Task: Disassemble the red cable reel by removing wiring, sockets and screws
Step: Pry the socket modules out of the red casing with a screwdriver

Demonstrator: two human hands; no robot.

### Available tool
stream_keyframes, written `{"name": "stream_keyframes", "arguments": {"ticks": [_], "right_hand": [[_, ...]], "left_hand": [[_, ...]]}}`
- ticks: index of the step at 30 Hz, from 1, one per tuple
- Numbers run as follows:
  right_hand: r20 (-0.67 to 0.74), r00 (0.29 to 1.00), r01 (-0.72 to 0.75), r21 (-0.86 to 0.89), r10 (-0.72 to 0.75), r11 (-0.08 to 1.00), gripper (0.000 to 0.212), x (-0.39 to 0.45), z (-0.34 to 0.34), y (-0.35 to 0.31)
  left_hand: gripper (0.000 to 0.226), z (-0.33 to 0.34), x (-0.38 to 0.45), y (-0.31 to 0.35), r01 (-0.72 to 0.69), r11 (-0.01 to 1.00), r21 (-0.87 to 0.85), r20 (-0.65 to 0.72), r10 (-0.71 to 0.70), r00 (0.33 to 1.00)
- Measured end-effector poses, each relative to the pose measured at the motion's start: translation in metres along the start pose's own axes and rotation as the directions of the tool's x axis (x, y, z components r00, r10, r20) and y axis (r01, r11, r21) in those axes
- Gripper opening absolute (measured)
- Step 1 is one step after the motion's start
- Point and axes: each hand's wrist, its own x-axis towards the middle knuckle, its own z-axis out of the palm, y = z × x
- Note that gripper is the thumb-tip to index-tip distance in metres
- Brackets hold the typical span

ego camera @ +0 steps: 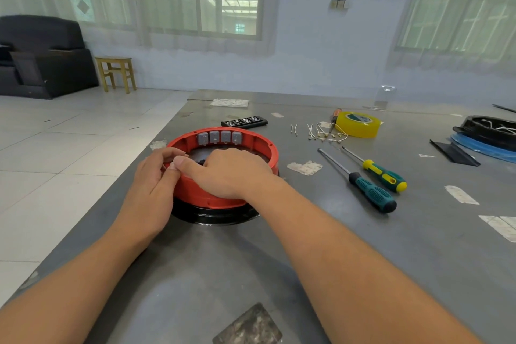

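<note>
Both hands meet at the near-left rim of the red cable reel housing (pixel 252 145), centre of frame on the grey table (pixel 321 246). The left hand (pixel 152 187) has its fingers curled, pinching a thin pale wire end (pixel 165 167) against the rim; the wire's run is too small to trace. The right hand (pixel 226 173) lies over the rim, thumb pressed beside the left fingers; its remaining fingers are hidden inside the housing, so their grip cannot be determined. Four grey sockets (pixel 220 137) line the far inner wall. The black base (pixel 215 216) beneath is mostly covered. To the right lie two screwdrivers (pixel 371 193), loose wire pieces (pixel 321 132) and yellow tape (pixel 358 123); a black and blue item is cut off at the right edge.
</note>
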Motion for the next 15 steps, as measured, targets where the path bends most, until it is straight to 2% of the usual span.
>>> {"name": "stream_keyframes", "arguments": {"ticks": [5, 15], "right_hand": [[0.035, 0.999, -0.038, 0.028, 0.037, 0.999, 0.070, 0.0032, -0.0011, 0.0000], [0.034, 0.999, -0.037, 0.046, 0.035, 0.998, 0.065, 0.0057, -0.0002, 0.0014]], "left_hand": [[0.028, -0.0014, -0.0002, 0.0023, 0.022, 0.996, -0.088, 0.012, -0.021, 1.000], [0.031, -0.0021, -0.0012, 0.0066, 0.044, 0.995, -0.093, 0.032, -0.041, 0.999]]}}
